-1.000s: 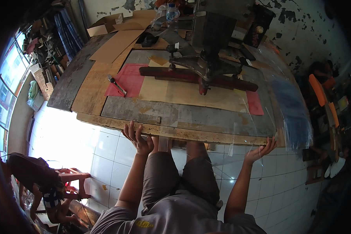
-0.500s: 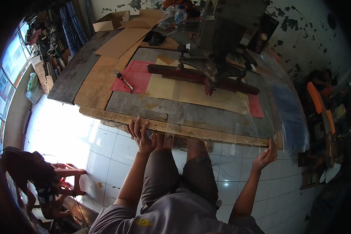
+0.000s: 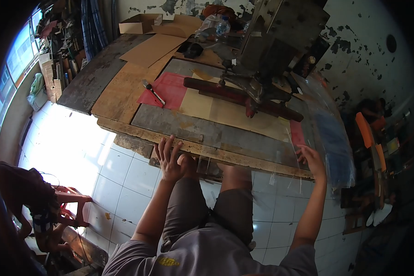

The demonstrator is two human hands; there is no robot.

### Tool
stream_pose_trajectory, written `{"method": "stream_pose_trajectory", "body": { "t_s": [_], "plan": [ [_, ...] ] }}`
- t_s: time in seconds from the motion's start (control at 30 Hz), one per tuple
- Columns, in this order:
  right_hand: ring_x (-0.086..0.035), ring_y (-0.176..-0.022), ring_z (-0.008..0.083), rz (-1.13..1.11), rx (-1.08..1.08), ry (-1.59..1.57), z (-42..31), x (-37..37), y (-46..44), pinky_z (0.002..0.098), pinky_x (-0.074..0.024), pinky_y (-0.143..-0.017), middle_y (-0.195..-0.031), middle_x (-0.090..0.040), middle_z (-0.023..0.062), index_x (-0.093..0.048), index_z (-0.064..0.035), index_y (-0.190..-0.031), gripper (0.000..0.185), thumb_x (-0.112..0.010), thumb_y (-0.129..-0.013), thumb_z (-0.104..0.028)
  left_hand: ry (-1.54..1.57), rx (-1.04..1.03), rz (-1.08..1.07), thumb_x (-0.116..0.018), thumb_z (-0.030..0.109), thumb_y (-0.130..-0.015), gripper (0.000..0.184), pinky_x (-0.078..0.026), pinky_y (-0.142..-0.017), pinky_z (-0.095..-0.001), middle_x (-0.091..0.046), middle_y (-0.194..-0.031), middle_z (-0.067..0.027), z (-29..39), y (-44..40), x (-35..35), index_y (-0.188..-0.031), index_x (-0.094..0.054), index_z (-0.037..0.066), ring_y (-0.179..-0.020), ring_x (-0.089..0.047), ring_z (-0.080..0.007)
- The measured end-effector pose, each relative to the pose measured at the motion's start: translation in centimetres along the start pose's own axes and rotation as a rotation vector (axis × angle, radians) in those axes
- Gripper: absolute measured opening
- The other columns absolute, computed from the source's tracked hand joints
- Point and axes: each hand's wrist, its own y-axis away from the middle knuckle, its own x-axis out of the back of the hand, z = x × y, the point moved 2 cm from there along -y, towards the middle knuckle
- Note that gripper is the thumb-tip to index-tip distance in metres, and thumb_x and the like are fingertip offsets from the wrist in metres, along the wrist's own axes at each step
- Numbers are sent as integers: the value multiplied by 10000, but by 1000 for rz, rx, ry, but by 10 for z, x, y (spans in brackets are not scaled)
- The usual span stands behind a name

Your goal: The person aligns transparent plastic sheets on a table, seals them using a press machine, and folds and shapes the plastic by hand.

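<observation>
My left hand point(image 3: 171, 162) is open, its fingers spread against the worn wooden front edge point(image 3: 216, 151) of the work table. My right hand point(image 3: 313, 162) is over the table's right front corner, fingers loosely bent and apart, near the clear plastic film point(image 3: 300, 171) that shows only by its glints. Whether it touches the film I cannot tell. On the grey metal plate point(image 3: 165, 123) in front of me lie a cream sheet point(image 3: 232, 114) and a red sheet point(image 3: 170, 87). A dark red bar point(image 3: 216, 91) of the press sits across them.
A tool with a pale handle point(image 3: 153, 93) lies on the red sheet. Behind are cardboard point(image 3: 154, 49), a plastic bottle point(image 3: 222, 27) and the press column point(image 3: 280, 32). A stack of clear plastic sheets point(image 3: 336, 138) hangs at the right edge. A red stool point(image 3: 76, 202) and another person point(image 3: 30, 193) are at the left.
My right hand has risen from below the front corner and moved in over the tabletop. My left hand stays at the edge. The view has shifted slightly.
</observation>
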Motion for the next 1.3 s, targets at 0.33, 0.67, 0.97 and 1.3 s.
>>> {"method": "stream_pose_trajectory", "body": {
  "t_s": [0.33,0.67,0.97,1.3],
  "plan": [
    [-530,-711,68,138,74,144,-3,-27,-20,247,-420,-665,-791,-617,-16,-688,-5,-971,283,-692,-1027,-283,17,-2,-3,-631,338,-970,484,-109,-1265,-625,-446,-1599,-150,1,0,2,-1409,-590,136,-1527,-308,-435],
    [-489,-703,43,199,198,-50,-62,-16,83,231,-383,-622,-812,-551,-32,-647,-15,-955,227,-727,-1015,-219,32,7,14,-648,330,-957,504,-122,-1253,-638,-450,-1589,-162,5,-3,4,-1416,-571,136,-1513,-318,-443],
    [-535,-760,85,215,349,-85,-51,2,143,238,-434,-692,-889,-557,14,-652,8,-960,249,-765,-986,-212,143,113,96,-538,246,-970,344,-265,-1173,-566,-616,-1377,-155,44,-29,38,-1254,-632,75,-1363,-479,-393],
    [-588,-691,130,147,583,-86,-82,-23,179,276,-437,-604,-812,-631,58,-732,-22,-900,269,-875,-863,-246,1105,38,-880,-593,133,-1006,334,-478,-1059,-433,-662,-1319,-179,191,-99,68,-1300,-640,-18,-1229,-632,-330]
  ]
}}
